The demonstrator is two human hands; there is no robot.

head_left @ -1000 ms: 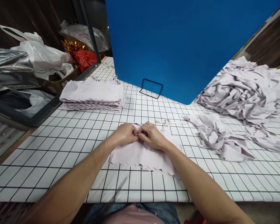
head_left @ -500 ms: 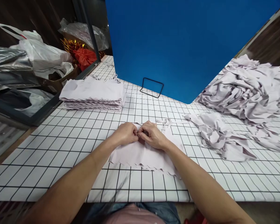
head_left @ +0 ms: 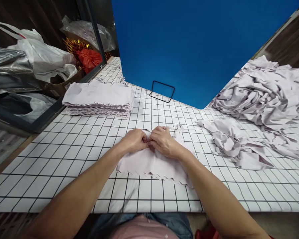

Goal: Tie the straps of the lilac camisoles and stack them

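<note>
Head view: left hand and right hand pinch pale cloth.
Beneath both, its long axis runs left-right, neither hand nearer.

- One camera, on the person's head.
- It looks forward and down at the bench, with left hand and right hand near.
- It sees wide, from white bag to cloth pile.

Pink top, blue jeans
</note>
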